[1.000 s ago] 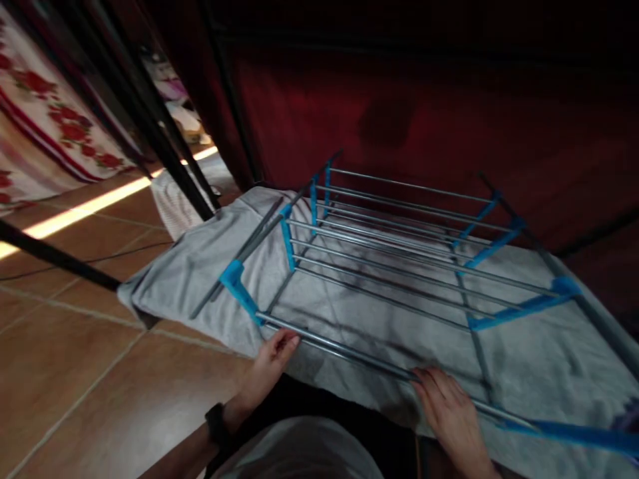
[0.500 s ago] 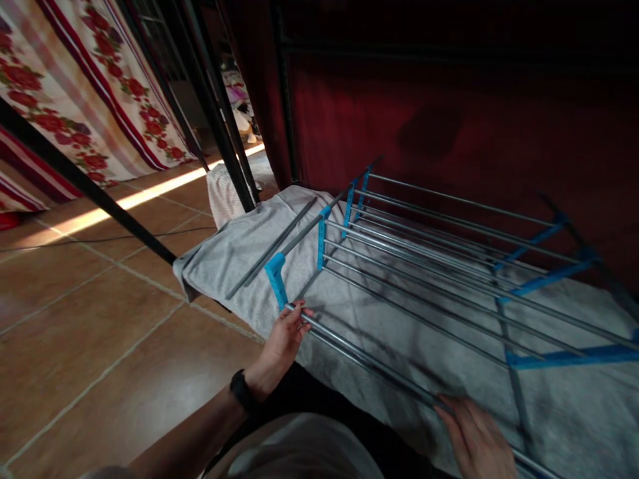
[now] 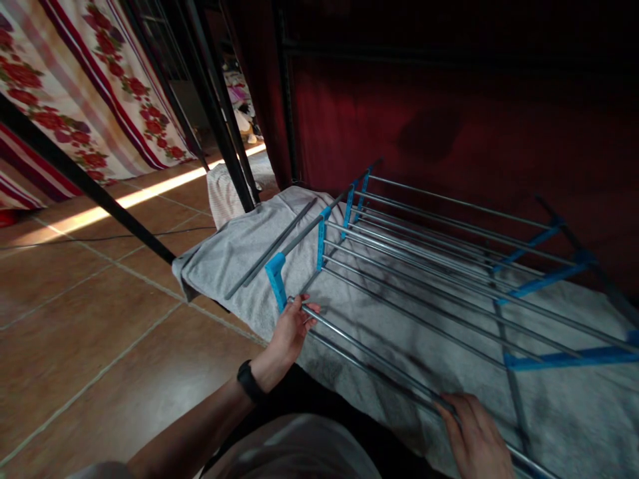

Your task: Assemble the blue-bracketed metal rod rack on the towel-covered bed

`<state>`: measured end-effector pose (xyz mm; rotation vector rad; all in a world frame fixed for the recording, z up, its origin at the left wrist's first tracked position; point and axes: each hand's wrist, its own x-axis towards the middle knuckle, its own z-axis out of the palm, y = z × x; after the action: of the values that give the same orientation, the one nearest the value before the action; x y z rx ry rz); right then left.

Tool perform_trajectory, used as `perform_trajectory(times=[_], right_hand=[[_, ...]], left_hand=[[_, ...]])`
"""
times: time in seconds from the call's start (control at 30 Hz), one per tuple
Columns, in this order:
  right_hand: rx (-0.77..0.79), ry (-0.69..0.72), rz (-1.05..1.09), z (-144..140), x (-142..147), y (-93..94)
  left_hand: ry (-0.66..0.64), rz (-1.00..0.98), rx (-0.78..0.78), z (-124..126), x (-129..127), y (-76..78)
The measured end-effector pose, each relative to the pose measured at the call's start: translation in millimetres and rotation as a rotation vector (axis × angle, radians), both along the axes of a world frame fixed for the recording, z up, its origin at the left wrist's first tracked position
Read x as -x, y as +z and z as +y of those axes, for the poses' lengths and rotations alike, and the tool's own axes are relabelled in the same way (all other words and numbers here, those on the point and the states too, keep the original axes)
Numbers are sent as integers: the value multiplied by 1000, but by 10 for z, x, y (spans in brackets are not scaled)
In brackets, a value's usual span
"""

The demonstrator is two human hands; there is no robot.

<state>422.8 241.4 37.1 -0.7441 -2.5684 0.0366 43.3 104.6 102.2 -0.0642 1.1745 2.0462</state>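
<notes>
A long metal rod (image 3: 364,350) runs along my side of a partly assembled rack (image 3: 424,266) with grey bars and blue plastic brackets. My left hand (image 3: 291,329) pinches the rod near its far-left end, close to a blue end bracket (image 3: 276,283). Farther right, my right hand (image 3: 473,432) is wrapped over the same rod, its fingertips partly hidden. A second bar lies just below and nearly parallel to the rod. Two loose grey tubes (image 3: 269,253) rest on the grey cloth left of the rack.
Grey cloth (image 3: 210,249) covers the low surface under the rack. A dark red panel (image 3: 399,120) stands behind it. Black metal poles (image 3: 90,179) slant at the left, above the tiled floor (image 3: 124,332). A flowered curtain (image 3: 94,86) hangs beyond.
My left hand has risen slightly and moved a little right with the rod, widening the gap to the bar below. My right hand stays nearly in place.
</notes>
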Motion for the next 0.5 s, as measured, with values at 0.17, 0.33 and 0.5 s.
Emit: perform_trajectory(times=[0.17, 0.33, 0.5], right_hand=[[-41, -17, -1, -2, 64, -37], [-49, -58, -1, -45, 184, -30], [30, -170, -9, -174, 375, 157]], left_hand=[[30, -26, 80, 115, 36, -75], [19, -83, 209, 149, 81, -140], [-146, -49, 339, 179, 168, -222]])
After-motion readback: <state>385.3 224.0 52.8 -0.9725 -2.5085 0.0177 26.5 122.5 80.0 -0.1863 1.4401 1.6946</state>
